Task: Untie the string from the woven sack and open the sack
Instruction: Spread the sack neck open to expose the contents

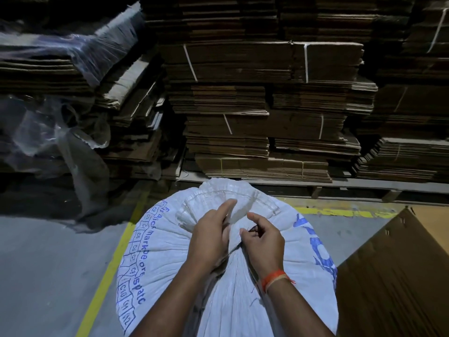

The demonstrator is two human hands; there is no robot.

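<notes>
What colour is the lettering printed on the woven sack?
Blue lettering on the white woven sack, clearest in the head view.

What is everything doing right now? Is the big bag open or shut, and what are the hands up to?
Sack: upright, full, neck gathered shut.
String: dark, still around the neck.
Left hand: resting on the bunched neck, forefinger stretched out.
Right hand: fingers pinched on the string.
Cardboard stacks: flat, bundled with straps.
Plastic wrap: loose, crumpled.
</notes>
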